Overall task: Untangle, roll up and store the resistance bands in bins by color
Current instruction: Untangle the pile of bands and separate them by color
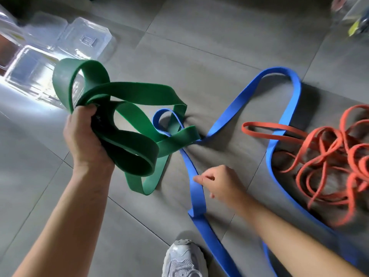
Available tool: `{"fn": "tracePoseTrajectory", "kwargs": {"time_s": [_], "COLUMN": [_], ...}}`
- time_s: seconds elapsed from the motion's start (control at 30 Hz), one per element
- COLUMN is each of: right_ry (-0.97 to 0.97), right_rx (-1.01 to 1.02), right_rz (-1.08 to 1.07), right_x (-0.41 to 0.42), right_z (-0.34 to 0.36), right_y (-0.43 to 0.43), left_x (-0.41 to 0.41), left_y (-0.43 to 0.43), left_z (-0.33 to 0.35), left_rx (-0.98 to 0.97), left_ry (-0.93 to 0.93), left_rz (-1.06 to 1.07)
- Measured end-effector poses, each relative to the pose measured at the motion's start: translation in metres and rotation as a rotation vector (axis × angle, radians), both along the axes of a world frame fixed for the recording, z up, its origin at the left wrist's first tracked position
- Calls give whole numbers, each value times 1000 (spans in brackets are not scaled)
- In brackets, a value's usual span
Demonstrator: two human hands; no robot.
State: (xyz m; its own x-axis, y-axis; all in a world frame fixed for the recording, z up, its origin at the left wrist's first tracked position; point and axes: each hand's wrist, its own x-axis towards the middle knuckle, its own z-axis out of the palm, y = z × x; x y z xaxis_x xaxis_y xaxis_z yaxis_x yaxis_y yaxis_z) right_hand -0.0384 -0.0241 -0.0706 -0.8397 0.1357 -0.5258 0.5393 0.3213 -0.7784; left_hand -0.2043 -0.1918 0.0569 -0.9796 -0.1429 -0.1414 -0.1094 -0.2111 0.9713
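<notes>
Over the tiled floor (199, 47), left hand (87, 140) grips the raised, looped green band (139, 92), tangled with the blue band (229, 108) mid-floor. Right hand (219, 182) pinches the blue band. Orange bands (329, 156) heaped at right edge.

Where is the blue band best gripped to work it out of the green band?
Likely the blue band where it runs straight below its loop through the green band, pinched across its flat width from the right, beside the right hand. That stretch lies free on the floor, while the left hand holds the green bundle up.
</notes>
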Motion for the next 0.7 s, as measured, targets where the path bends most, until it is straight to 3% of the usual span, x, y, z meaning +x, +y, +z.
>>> {"fn": "tracePoseTrajectory", "kwargs": {"time_s": [0.07,0.17,0.2,0.27,0.37,0.47,0.63,0.7], "right_ry": [-151,-632,-725,-681,-449,-297,-328,-364], "right_rx": [203,357,384,503,637,718,826,800], "right_rz": [365,1070,1201,1165,733,543,748,830], "right_x": [22,54,62,69,45,24,48,64], "right_z": [13,38,44,44,29,13,-11,-22], "right_y": [17,31,32,34,41,39,28,30], "left_x": [0,-2,-2,-3,0,10,4,-9], "left_y": [-1,-4,-5,-8,-3,7,12,16], "left_z": [-1,-1,-1,-2,-3,-7,0,2], "left_rx": [3,-14,-15,-21,-90,-251,-423,-584], "left_ry": [-4,-3,-2,-8,-8,29,282,345], "left_rz": [13,29,29,33,50,76,112,175]}}
